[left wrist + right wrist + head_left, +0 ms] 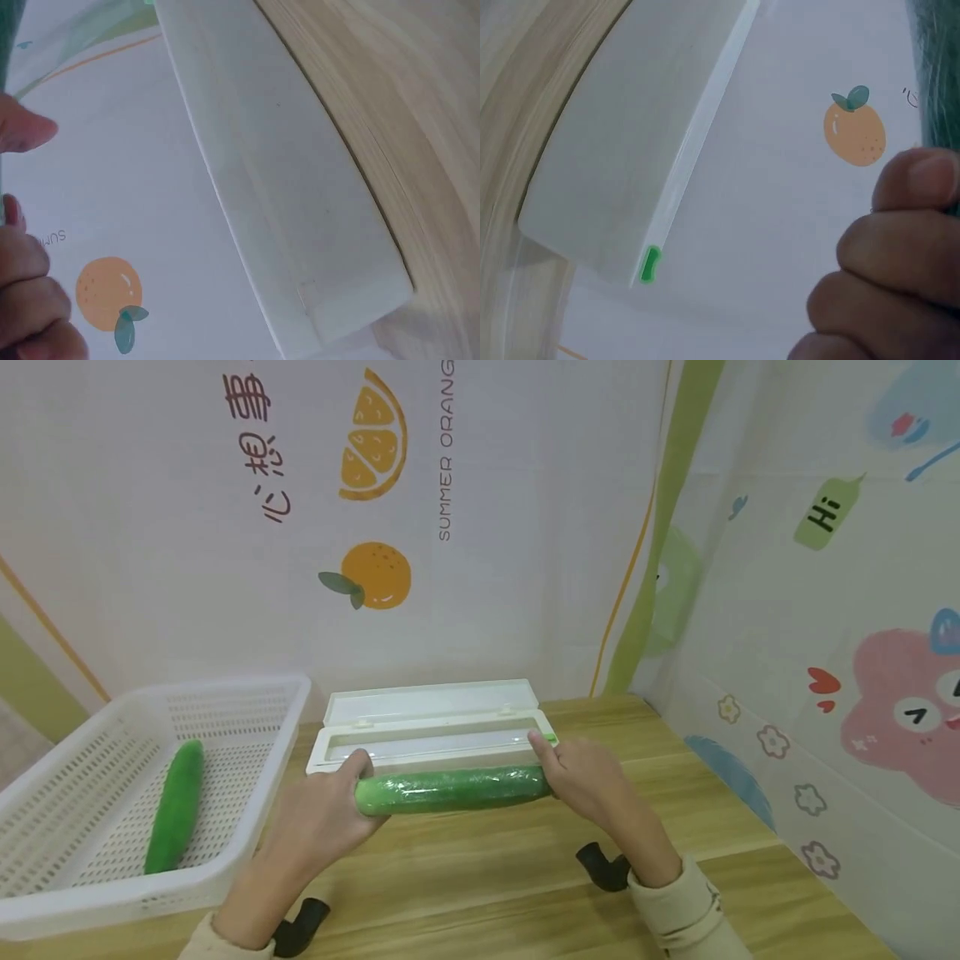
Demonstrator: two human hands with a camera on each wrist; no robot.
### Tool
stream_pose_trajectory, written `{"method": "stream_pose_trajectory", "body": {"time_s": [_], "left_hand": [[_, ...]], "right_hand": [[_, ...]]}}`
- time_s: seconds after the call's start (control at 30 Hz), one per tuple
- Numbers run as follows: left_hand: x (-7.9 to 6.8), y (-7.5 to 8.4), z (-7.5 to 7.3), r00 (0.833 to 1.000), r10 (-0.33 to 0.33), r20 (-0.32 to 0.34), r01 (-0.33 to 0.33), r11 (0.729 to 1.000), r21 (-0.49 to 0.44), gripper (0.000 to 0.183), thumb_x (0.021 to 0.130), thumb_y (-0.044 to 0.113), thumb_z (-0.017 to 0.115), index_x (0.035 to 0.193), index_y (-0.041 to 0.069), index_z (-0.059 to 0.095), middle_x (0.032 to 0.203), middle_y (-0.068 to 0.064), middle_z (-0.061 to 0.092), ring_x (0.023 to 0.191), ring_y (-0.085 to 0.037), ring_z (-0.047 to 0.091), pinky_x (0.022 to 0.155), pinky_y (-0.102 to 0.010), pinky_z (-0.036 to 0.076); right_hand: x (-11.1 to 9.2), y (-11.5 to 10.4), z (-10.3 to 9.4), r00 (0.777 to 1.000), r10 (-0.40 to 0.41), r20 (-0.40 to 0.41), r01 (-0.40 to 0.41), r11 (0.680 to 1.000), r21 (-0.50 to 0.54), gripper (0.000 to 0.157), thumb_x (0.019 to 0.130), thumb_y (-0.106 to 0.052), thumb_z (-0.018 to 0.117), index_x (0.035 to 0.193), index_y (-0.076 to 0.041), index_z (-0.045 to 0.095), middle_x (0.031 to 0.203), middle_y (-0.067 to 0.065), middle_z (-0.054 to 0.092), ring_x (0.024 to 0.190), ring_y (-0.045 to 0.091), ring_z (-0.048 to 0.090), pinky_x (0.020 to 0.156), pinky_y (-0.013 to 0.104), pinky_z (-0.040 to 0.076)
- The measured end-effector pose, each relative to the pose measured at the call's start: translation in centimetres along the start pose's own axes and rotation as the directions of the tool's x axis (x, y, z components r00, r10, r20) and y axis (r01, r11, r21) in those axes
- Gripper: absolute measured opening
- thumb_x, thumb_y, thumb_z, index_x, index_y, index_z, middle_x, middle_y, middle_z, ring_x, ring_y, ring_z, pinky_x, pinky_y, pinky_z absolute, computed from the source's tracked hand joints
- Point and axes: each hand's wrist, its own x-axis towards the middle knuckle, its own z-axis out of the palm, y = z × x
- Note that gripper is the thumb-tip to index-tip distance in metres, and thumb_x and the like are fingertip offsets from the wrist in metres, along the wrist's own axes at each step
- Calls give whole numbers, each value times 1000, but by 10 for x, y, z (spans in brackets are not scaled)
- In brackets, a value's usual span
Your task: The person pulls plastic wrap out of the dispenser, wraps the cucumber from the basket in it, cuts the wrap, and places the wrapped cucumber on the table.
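Both hands hold a long green cucumber (453,790) level above the table, its skin shiny under what looks like clear film. The left hand (326,818) grips its paler end, with the thumb on top. Around the darker end curl the fingers of the right hand (588,774), seen closely in the right wrist view along with a strip of the cucumber (939,67). Just behind it on the table lies a long white box (435,723), its lid (435,698) raised at the back. A small green piece (651,264) sits at the box's right end. The box's inside is partly hidden.
To the left stands a white perforated basket (288,735) with another green cucumber (176,806) in it. Printed cloth (510,610) hangs behind and to the right of the wooden table (465,877). Black curved pieces (602,867) are beside both wrists.
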Motion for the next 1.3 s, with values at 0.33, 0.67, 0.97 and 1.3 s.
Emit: {"method": "stream_pose_trajectory", "body": {"time_s": [0.33, 0.67, 0.97, 1.3], "left_hand": [[5, 8, 2, 948, 258, -187, -223, 956, 190, 44, 62, 20, 79, 99, 10, 57, 78, -1, 61, 71, -22, 59, 78, -46, 44], [3, 15, 2, 949, 289, -129, -276, 955, 108, 52, 67, 42, 72, 104, 10, 55, 85, -2, 60, 70, -20, 55, 60, -32, 46], [2, 10, 2, 952, 274, -133, -266, 961, 77, 48, 73, 44, 64, 109, 13, 60, 92, -3, 56, 78, -25, 56, 57, -33, 42], [1, 11, 9, 974, 224, -45, -225, 974, -19, 47, 68, 20, 79, 112, 12, 64, 100, 0, 63, 93, -24, 60, 82, -38, 51]], "right_hand": [[-2, -7, 4, 994, 106, 25, -108, 986, 129, 74, 98, -55, 19, 53, -8, 56, 53, 6, 57, 50, 16, 46, 52, 29, 37], [0, 4, 2, 968, -232, 99, 207, 955, 212, 44, 99, -42, 38, 65, -16, 49, 55, -8, 29, 53, 5, 35, 58, 23, 38], [-3, -7, 1, 880, -457, 130, 448, 889, 97, 41, 97, -38, 43, 132, -19, 53, 112, 0, 66, 97, 12, 61, 84, 31, 51], [-9, -18, 5, 869, -448, 212, 460, 888, -8, 34, 85, -26, 67, 115, -9, 63, 100, -4, 62, 87, 7, 51, 77, 26, 46]]}}
